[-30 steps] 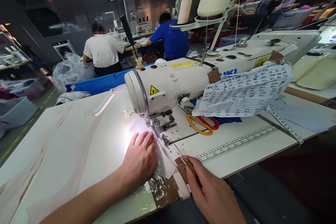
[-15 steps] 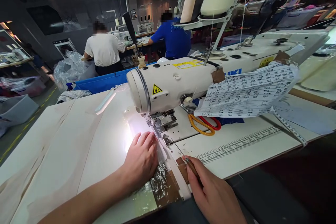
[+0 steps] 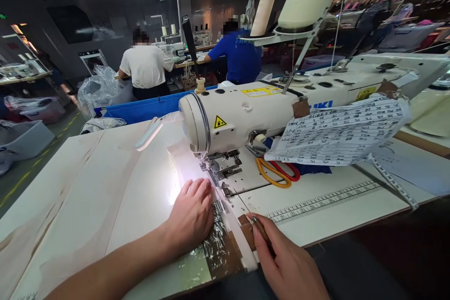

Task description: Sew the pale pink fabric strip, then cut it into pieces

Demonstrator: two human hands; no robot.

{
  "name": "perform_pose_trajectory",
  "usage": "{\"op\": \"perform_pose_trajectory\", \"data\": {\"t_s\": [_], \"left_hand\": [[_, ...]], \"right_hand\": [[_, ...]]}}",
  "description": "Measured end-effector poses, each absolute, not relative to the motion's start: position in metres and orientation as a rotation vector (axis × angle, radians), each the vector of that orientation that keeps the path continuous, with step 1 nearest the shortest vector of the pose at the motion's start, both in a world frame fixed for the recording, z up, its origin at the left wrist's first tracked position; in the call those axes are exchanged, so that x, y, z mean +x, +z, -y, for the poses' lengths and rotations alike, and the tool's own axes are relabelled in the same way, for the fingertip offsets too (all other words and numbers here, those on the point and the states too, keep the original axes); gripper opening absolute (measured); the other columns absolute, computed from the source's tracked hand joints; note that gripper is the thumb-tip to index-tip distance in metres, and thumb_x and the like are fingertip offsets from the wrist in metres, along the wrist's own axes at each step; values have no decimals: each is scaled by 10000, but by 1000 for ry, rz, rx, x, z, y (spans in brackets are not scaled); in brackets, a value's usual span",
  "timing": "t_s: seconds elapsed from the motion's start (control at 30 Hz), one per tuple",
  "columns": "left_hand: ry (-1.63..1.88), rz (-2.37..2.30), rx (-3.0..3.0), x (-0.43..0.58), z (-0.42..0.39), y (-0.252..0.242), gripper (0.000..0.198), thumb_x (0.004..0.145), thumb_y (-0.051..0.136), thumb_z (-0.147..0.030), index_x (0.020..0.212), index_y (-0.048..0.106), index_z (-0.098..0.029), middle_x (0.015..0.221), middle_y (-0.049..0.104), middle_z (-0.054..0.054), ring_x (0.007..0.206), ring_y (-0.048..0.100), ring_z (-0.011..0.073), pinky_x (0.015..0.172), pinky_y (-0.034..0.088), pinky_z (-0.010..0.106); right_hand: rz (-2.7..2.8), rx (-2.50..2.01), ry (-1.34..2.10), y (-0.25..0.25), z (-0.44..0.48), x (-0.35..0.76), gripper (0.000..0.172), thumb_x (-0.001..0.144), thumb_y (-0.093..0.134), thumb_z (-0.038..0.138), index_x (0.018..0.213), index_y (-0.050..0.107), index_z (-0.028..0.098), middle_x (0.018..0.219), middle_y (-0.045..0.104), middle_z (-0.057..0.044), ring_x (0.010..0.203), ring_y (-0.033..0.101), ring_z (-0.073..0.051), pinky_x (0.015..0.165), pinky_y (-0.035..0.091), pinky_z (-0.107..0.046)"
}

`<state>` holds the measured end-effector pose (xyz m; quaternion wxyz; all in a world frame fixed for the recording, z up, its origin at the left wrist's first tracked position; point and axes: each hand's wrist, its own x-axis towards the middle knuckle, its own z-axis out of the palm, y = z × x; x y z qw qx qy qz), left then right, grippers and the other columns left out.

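Pressing flat, fingers open, our left hand (image 3: 191, 215) has fed the cloth (image 3: 216, 195) further under the needle (image 3: 210, 173); the seam advances; our right hand (image 3: 286, 265) grips a pick (image 3: 258, 225)

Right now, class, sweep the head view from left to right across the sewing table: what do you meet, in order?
White fabric → left hand pressed flat → scissors → printed sheet → tape measure. The right hand, gripping a thin tool, overlaps the scissors, so it is left out.
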<state>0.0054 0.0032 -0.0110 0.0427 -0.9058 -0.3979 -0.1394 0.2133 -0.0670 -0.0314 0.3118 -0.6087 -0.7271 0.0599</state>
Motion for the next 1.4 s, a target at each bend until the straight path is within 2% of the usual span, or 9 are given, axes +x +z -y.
{"op": "perform_pose_trajectory", "data": {"t_s": [0.37, 0.5, 0.63, 0.73, 0.83, 0.9, 1.0, 1.13, 1.4], "left_hand": [[-449, 1227, -2767, 6, -6, -11, 347, 896, 404, -215, 1167, 574, -80, 1218, 573, 185, 1124, 511, 310, 963, 458, 494], [-471, 1257, -2762, 5, -11, -11, 350, 891, 396, -204, 1170, 569, -81, 1207, 574, 185, 1112, 516, 305, 944, 472, 488], [-496, 1269, -2765, 3, -16, -12, 349, 888, 403, -201, 1160, 566, -54, 1184, 568, 197, 1093, 506, 310, 935, 474, 480], [-532, 1287, -2785, 2, -20, -13, 308, 886, 419, -196, 1112, 582, -65, 1138, 567, 179, 1056, 497, 293, 921, 474, 454], [-525, 1339, -2810, 1, -25, -15, 212, 890, 422, -188, 956, 609, -115, 1025, 568, 131, 940, 501, 252, 840, 488, 418], [-514, 1371, -2807, 0, -29, -16, 188, 891, 420, -179, 892, 602, -130, 976, 556, 110, 885, 488, 233, 792, 486, 397], [-526, 1375, -2801, -1, -32, -17, 178, 887, 421, -162, 875, 595, -131, 962, 543, 106, 875, 479, 228, 777, 477, 380], [-527, 1371, -2823, -1, -32, -16, 191, 895, 418, -174, 859, 599, -124, 973, 545, 122, 884, 495, 235, 794, 481, 382], [-537, 1380, -2822, -2, -31, -15, 212, 897, 394, -162, 868, 602, -129, 992, 550, 124, 897, 504, 237, 816, 482, 386]], "right_hand": [[1911, -1586, 219, -36, 68, 217, 236, 977, 387, 304, 1152, 539, 258, 872, 733, -16, 620, 692, -165, 430, 490, -185], [1815, -1584, 337, -30, 70, 212, 220, 975, 408, 335, 1128, 554, 276, 861, 729, -12, 576, 676, -156, 403, 476, -170], [1672, -1597, 437, -18, 72, 199, 267, 975, 425, 362, 1199, 524, 256, 964, 722, -48, 777, 705, -181, 491, 517, -161], [1722, -1532, 437, -13, 68, 190, 286, 990, 392, 329, 1245, 500, 258, 1013, 704, -48, 835, 694, -167, 607, 541, -174], [1863, -1403, 390, -15, 58, 182, 243, 991, 381, 297, 1161, 549, 255, 1032, 674, -48, 835, 674, -163, 649, 540, -201], [1951, -1314, 311, -20, 50, 175, 231, 988, 378, 278, 1122, 563, 240, 966, 665, -50, 803, 665, -167, 639, 532, -215], [2039, -1218, 111, -27, 38, 165, 223, 984, 371, 240, 1087, 565, 208, 908, 654, -56, 776, 656, -174, 635, 510, -233], [2097, -1200, -121, -31, 25, 156, 250, 987, 330, 209, 1065, 565, 177, 890, 651, -60, 704, 645, -166, 549, 450, -233], [2162, -1270, -275, -35, 18, 151, 306, 1002, 282, 210, 1071, 575, 154, 871, 649, -55, 572, 608, -138, 483, 385, -242]]}}
